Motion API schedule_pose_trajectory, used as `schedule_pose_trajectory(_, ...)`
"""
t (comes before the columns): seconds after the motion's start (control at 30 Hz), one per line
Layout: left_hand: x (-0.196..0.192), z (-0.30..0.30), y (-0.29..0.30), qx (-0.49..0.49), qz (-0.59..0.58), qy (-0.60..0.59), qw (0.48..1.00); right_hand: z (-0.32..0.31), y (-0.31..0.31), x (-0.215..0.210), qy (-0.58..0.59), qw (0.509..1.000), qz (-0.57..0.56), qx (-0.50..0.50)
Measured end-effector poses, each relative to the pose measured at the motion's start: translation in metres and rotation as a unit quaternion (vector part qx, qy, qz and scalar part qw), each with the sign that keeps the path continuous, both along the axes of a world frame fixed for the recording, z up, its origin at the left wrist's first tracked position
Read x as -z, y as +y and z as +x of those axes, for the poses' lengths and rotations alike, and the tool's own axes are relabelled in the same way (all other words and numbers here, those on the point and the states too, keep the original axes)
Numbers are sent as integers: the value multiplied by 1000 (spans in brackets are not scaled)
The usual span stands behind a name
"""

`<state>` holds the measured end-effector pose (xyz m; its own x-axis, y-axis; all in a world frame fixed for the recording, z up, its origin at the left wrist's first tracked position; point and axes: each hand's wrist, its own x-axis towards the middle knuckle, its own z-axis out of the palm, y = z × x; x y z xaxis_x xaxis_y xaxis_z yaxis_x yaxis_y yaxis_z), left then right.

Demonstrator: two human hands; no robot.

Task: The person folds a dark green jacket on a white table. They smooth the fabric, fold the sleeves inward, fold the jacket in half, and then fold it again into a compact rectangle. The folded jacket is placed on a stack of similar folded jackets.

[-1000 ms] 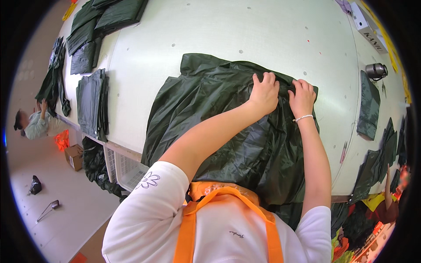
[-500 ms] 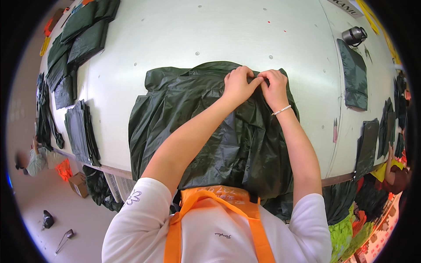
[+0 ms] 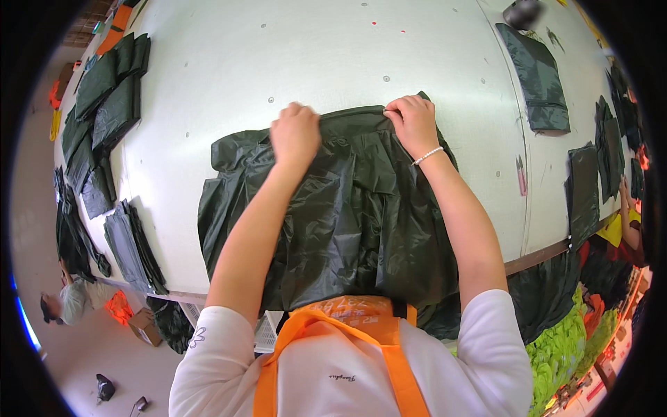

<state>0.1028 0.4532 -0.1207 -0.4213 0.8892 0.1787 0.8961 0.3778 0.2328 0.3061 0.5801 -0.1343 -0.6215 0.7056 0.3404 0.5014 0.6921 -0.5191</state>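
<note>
A dark green garment of thin, shiny fabric (image 3: 340, 201) lies gathered and wrinkled on the white table in front of me, its near end reaching my waist. At its far edge, my right hand (image 3: 415, 125) pinches the hem between thumb and fingers; a beaded bracelet circles that wrist. My left hand (image 3: 295, 135) is farther left on the same edge, its fingers curled at the fabric and slightly blurred by motion. Between the two hands the hem runs fairly straight. The garment's far right corner sticks up beyond my right hand.
Folded dark green pieces (image 3: 104, 97) are piled at far left, with a fabric stack (image 3: 134, 243) nearer. Small pink-handled snips (image 3: 521, 175), a folded dark packet (image 3: 538, 80) and a blurred dark flask (image 3: 522, 14) lie right. Other people (image 3: 69, 302) are at both sides.
My left hand has moved left along the far edge, away from my right hand. The hem between them is drawn straighter. My right hand stays pinched on it. The whole view has shifted.
</note>
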Motion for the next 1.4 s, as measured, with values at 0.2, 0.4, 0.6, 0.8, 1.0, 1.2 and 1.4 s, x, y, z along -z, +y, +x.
schedule_pose_trajectory(0.2, -4, -64, -74, -113, 23, 63, 991, 2, 1, 18, 2, 999, -13, 35)
schedule_pose_trajectory(0.4, 5, -99, -112, -203, 46, -34, 978, 19, 10, -4, 41, 993, -91, 60)
schedule_pose_trajectory(0.6, 20, -154, -202, -388, -45, -149, 908, 290, 58, 63, -257, 892, 73, 364)
schedule_pose_trajectory(0.8, 26, -133, -211, -322, -13, -294, 900, 305, 17, 53, -254, 902, -32, 347)
schedule_pose_trajectory(1.0, -7, -124, -218, -332, 118, -502, 790, 269, 50, 82, 102, 913, -220, 328)
schedule_pose_trajectory(1.2, -63, -76, -228, -270, 327, -584, 692, -33, -129, -83, 138, 952, -274, -16)
schedule_pose_trajectory(1.4, -98, -52, -231, -257, 373, -684, 572, -156, -220, -119, 192, 924, -261, -203)
